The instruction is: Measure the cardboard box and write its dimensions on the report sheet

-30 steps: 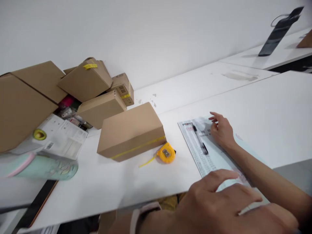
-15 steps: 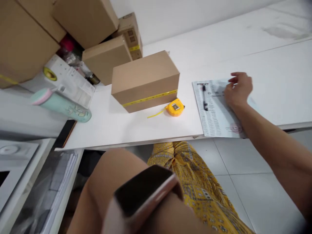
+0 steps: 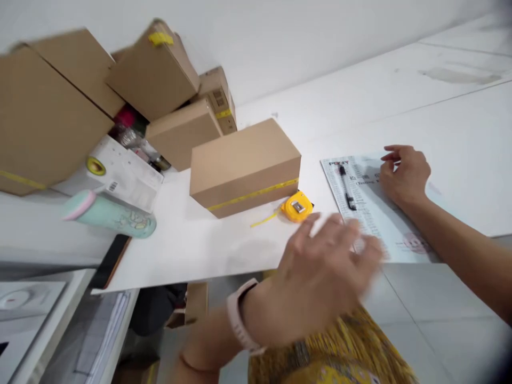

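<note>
My left hand (image 3: pixel 320 272), with a pale pink band on the wrist, hovers in front of the table edge, somewhat blurred. Its fingers are apart and stretch toward the papers; nothing shows in them. On the light blue printed papers (image 3: pixel 384 229) rests my right hand (image 3: pixel 406 173), loosely bent, with a gap between thumb and fingers and nothing held. A black and clear pen (image 3: pixel 347 188) lies on the papers, left of that hand. Beyond my left hand sits a yellow tape measure (image 3: pixel 297 207) with a short length of tape out, against a closed cardboard box (image 3: pixel 246 165).
More cardboard boxes (image 3: pixel 154 72) are stacked at the back left. A mint green bottle (image 3: pixel 114 216) lies beside a white box (image 3: pixel 124 176) with an avocado picture. The white table (image 3: pixel 224 250) ends above my lap. A drawer unit (image 3: pixel 72 298) stands at lower left.
My left hand has risen from over my lap and moved right, toward the papers, its fingers now in sight. My right hand stays on the papers. The view has shifted, so the table appears lower.
</note>
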A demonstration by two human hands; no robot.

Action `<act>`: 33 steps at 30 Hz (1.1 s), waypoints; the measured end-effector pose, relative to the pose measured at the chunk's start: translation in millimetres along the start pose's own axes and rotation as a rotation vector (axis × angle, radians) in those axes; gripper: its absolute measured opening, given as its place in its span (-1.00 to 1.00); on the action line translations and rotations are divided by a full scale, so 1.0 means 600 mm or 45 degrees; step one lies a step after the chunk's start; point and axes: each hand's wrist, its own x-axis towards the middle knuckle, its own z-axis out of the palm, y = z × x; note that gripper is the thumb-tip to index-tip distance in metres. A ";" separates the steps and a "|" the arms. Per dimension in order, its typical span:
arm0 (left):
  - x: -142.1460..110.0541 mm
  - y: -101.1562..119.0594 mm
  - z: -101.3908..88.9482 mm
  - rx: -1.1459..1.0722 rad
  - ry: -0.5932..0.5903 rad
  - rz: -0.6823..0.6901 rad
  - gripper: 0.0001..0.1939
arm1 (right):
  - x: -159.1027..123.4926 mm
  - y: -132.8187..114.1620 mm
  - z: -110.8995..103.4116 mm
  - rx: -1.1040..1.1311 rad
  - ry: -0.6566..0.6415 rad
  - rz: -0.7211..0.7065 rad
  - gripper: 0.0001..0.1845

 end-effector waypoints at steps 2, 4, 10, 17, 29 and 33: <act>0.058 -0.021 -0.041 0.402 0.046 -0.241 -0.61 | 0.000 -0.001 -0.002 0.030 0.023 -0.014 -0.59; 0.074 -0.054 -0.026 0.499 0.106 -0.396 -0.48 | 0.001 0.000 -0.002 0.060 0.033 -0.046 -0.62; 0.104 -0.130 0.032 0.224 0.233 -0.525 -0.31 | 0.007 -0.011 -0.005 0.181 0.053 -0.170 -0.70; 0.089 -0.109 -0.058 -0.733 0.179 -0.335 -0.53 | -0.028 -0.158 -0.087 0.815 -0.540 0.074 -0.70; 0.040 -0.118 -0.195 -1.154 0.518 -0.270 -0.52 | 0.019 -0.323 -0.124 1.668 -1.395 0.300 -0.51; 0.001 -0.179 -0.286 -1.057 0.734 -0.346 -0.52 | 0.097 -0.309 -0.076 1.615 -1.098 0.310 -0.55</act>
